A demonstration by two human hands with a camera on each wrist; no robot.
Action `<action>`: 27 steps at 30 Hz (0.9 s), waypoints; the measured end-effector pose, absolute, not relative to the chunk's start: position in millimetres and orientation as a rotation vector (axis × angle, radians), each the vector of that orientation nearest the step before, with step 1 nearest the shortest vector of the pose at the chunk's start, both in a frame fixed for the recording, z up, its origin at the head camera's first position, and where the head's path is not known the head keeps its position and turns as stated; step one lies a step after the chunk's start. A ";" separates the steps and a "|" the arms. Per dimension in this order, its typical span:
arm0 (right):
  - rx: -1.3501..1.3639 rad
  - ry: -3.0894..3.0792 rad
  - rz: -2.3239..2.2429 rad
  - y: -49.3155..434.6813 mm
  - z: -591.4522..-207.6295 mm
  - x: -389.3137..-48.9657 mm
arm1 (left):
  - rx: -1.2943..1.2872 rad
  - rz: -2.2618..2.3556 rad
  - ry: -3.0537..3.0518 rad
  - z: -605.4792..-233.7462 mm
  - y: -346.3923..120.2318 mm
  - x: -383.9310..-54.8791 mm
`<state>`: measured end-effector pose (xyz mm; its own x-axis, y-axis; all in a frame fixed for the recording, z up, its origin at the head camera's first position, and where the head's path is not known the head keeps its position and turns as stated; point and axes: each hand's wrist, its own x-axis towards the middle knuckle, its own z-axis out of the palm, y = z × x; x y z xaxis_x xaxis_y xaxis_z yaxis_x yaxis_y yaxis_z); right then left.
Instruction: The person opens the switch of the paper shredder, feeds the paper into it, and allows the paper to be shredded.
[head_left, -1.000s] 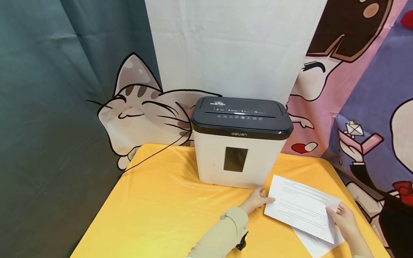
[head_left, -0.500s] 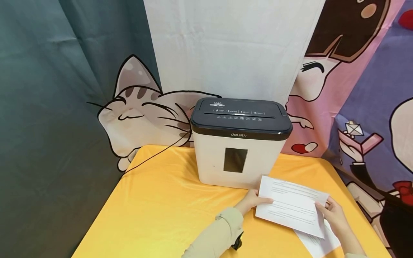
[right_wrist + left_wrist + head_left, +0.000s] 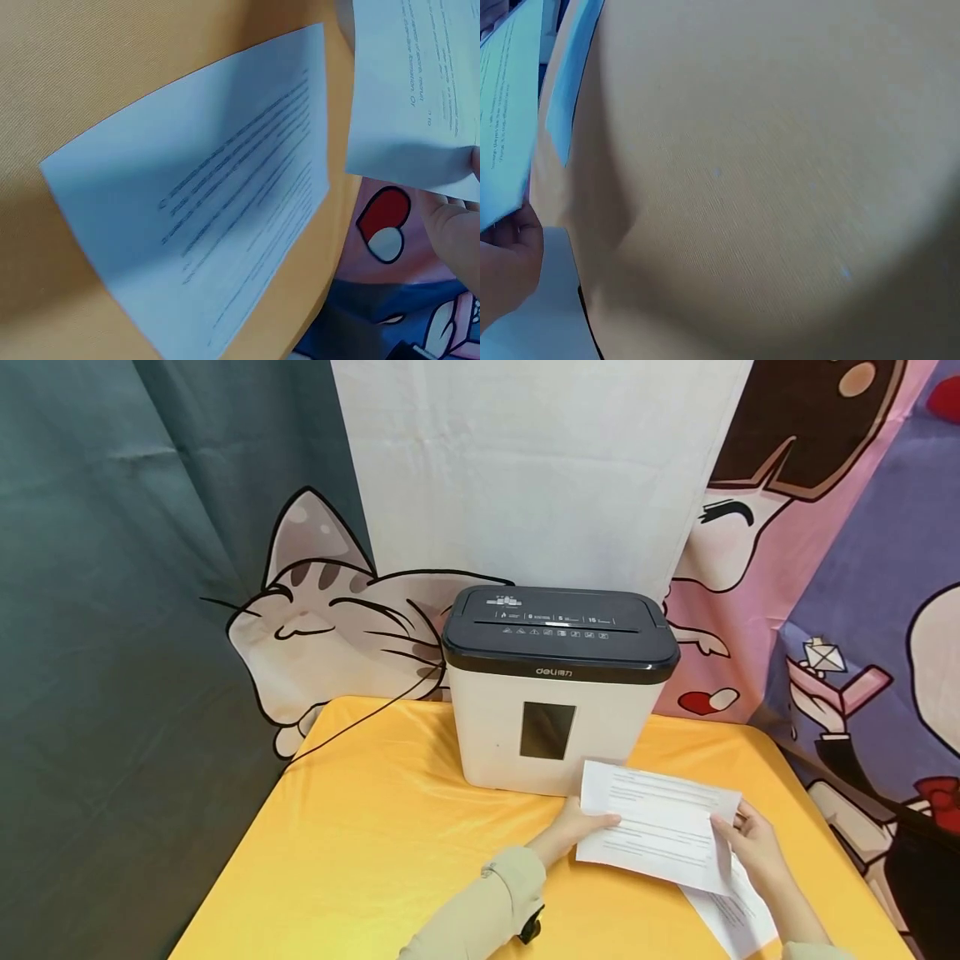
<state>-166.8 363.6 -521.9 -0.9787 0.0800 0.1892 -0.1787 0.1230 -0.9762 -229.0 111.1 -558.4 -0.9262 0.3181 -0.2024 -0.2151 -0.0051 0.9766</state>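
A printed sheet of paper (image 3: 660, 827) is held up above the table, in front of the lower right of a white paper shredder (image 3: 487, 727) with a dark top. My left hand (image 3: 576, 828) pinches its left edge, thumb on the printed face. At the opposite edge, my right hand (image 3: 752, 843) pinches it between thumb and fingers. Below lies a second printed sheet (image 3: 738, 914), partly covered by the held one in the head view. The right wrist view shows that lying sheet (image 3: 225, 195) with its lines of text, and the held paper (image 3: 412, 97) at upper right.
A yellow cloth (image 3: 360, 843) covers the table. From the shredder's left side a thin black cord (image 3: 360, 718) runs to the table's left edge. Printed curtains (image 3: 555, 468) hang close behind and at the sides.
Both hands have carried the held sheet leftward and slightly up, in front of the shredder's lower right corner. More of the sheet on the table now shows. The shredder stays put.
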 end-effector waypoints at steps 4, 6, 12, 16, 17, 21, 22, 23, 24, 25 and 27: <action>0.179 -2.221 1.923 354.5 -514.3 -170.0 | 0.096 1.971 1.983 -557.9 98.2 -230.1; 0.216 -2.254 1.897 349.0 -510.1 -171.2 | 0.083 1.948 2.035 -556.6 90.1 -231.1; 0.253 -2.346 1.824 330.9 -503.5 -170.4 | 0.094 1.911 2.104 -551.0 65.1 -233.3; 0.215 -2.405 1.772 318.8 -501.3 -170.4 | 0.110 1.897 2.121 -547.0 51.0 -232.8; 0.207 -2.411 1.766 315.5 -500.3 -170.8 | 0.110 1.893 2.133 -546.1 47.9 -232.5; 0.209 -2.403 1.773 304.1 -497.7 -173.1 | 0.080 1.905 2.184 -541.0 37.1 -229.7; 0.215 -2.391 1.788 301.3 -497.1 -173.5 | 0.072 1.901 2.213 -540.2 34.7 -228.7; 0.220 -2.373 1.811 298.7 -496.7 -173.9 | 0.068 1.897 2.240 -539.3 32.3 -227.7; 0.232 -2.354 1.839 296.3 -496.3 -174.3 | 0.062 1.900 2.263 -537.9 30.0 -226.3; 0.245 -2.327 1.880 293.7 -495.9 -174.8 | 0.068 1.903 2.287 -536.8 27.7 -224.8; 0.257 -2.288 1.966 288.9 -494.9 -175.5 | 0.085 1.913 2.326 -533.7 22.6 -221.9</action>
<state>-175.5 288.9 -494.9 -0.9791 -0.0535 0.1960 -0.2018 0.1449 -0.9686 -221.9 22.6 -533.7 -0.9901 0.1251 -0.0637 -0.0383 0.1952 0.9800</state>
